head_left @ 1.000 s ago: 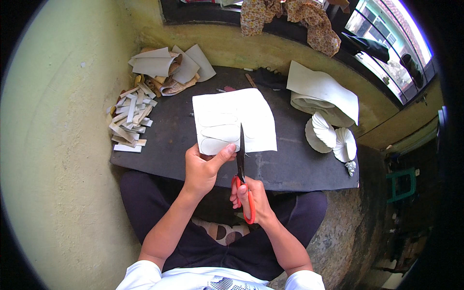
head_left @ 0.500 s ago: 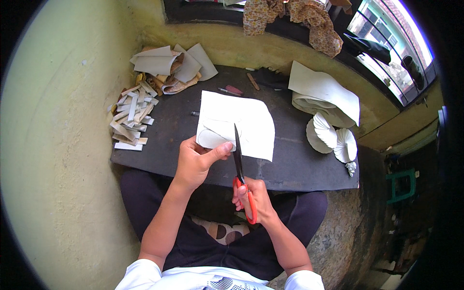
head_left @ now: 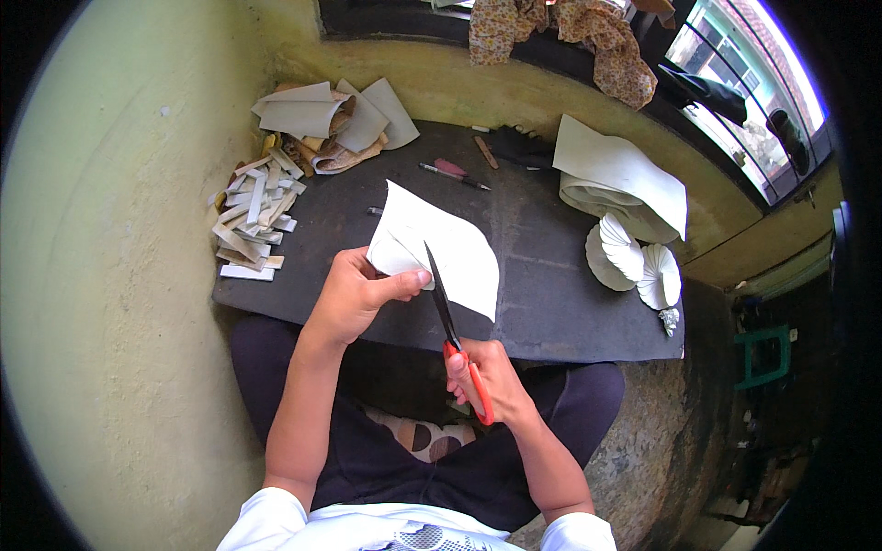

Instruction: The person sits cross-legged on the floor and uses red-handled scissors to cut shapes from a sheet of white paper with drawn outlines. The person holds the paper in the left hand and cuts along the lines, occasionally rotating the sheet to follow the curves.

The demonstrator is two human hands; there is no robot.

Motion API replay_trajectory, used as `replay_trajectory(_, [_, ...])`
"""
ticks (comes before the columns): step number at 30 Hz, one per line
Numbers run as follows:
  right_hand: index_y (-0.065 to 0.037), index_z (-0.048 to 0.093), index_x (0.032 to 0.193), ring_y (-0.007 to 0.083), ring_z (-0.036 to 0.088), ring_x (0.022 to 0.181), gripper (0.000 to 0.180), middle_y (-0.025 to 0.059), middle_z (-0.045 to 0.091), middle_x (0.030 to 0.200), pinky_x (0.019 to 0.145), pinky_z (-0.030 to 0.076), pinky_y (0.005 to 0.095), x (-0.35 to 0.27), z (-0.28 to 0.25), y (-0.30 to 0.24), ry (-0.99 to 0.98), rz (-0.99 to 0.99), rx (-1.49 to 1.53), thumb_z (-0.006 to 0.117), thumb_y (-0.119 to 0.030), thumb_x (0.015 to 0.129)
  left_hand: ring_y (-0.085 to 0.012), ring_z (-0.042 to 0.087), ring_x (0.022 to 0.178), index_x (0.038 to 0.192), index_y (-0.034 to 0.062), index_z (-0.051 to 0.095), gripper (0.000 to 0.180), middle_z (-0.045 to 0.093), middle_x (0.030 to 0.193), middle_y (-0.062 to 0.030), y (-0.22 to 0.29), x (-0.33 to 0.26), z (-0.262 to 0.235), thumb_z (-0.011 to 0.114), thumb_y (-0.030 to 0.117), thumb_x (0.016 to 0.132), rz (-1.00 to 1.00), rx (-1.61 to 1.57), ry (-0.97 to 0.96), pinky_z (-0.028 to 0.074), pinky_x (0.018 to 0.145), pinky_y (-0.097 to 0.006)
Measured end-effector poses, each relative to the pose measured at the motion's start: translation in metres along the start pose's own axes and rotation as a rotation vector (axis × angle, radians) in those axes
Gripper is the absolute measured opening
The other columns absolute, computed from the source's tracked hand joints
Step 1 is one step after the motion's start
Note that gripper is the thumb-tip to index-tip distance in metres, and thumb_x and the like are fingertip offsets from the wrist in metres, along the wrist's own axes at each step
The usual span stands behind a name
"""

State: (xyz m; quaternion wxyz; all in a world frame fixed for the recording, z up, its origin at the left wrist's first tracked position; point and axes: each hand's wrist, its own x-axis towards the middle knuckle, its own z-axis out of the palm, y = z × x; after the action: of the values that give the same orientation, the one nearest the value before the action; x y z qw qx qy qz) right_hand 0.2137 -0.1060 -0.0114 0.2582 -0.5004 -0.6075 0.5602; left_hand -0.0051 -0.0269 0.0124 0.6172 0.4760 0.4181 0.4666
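My left hand (head_left: 360, 292) pinches the lower left edge of a white sheet (head_left: 450, 258), thumb on top. A faint curved outline shows on the sheet near that thumb. In my right hand (head_left: 486, 375) are scissors (head_left: 447, 307) with red handles and dark blades, the fingers wrapped through the loops. The blades point up and left, lying across the sheet's near part beside my left thumb. They look closed or nearly so. The sheet is held above the dark table (head_left: 542, 303), its right side sloping down.
Pale strips (head_left: 254, 220) are heaped at the table's left, with folded sheets (head_left: 335, 119) behind. A pen (head_left: 455, 175) and a brown stick (head_left: 485, 152) lie toward the back. Right are a rolled white sheet (head_left: 620, 170), fan-shaped white shells (head_left: 659, 275) and a small spiky shell (head_left: 669, 320).
The white sheet has turned and tilted, its right edge shifting left and uncovering more of the pen. My left hand and the scissor tips have moved slightly left.
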Motion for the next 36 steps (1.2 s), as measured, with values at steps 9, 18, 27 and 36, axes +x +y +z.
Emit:
replay_trajectory(9, [0.000, 0.057, 0.071, 0.0143, 0.062, 0.053, 0.088, 0.0056, 0.058, 0.059, 0.050, 0.053, 0.0290, 0.001, 0.001, 0.000, -0.006, 0.035, 0.021, 0.047, -0.087, 0.085, -0.0126, 0.068, 0.081, 0.103, -0.0013, 0.073, 0.033, 0.073, 0.092, -0.0070, 0.002, 0.001, -0.009, 0.087, 0.019, 0.081, -0.010, 0.015, -0.053, 0.055, 0.072, -0.027])
replay_trajectory(18, [0.000, 0.056, 0.077, 0.0142, 0.063, 0.060, 0.086, 0.0073, 0.060, 0.068, 0.057, 0.055, 0.0283, 0.004, -0.001, 0.010, -0.065, -0.082, -0.004, 0.037, -0.083, 0.092, -0.0128, 0.067, 0.079, 0.100, -0.0005, 0.073, 0.031, 0.073, 0.089, -0.0067, 0.002, -0.001, -0.006, 0.087, 0.018, 0.079, -0.030, -0.008, -0.084, 0.055, 0.070, -0.027])
replay_trajectory(27, [-0.001, 0.056, 0.079, 0.0149, 0.063, 0.062, 0.087, 0.0079, 0.060, 0.070, 0.058, 0.056, 0.0287, 0.003, -0.002, 0.010, -0.083, -0.122, 0.023, 0.035, -0.085, 0.090, -0.0126, 0.066, 0.078, 0.100, -0.0001, 0.073, 0.029, 0.073, 0.089, -0.0068, -0.001, -0.001, -0.004, 0.086, 0.015, 0.079, -0.047, -0.030, -0.110, 0.055, 0.070, -0.027])
replay_trajectory(36, [-0.001, 0.055, 0.078, 0.0145, 0.063, 0.061, 0.090, 0.0073, 0.059, 0.069, 0.057, 0.056, 0.0278, 0.003, -0.002, 0.009, -0.081, -0.102, 0.023, 0.036, -0.088, 0.087, -0.0134, 0.067, 0.078, 0.102, -0.0008, 0.073, 0.031, 0.072, 0.090, -0.0079, -0.002, 0.000, -0.005, 0.086, 0.015, 0.079, -0.058, -0.020, -0.120, 0.055, 0.070, -0.027])
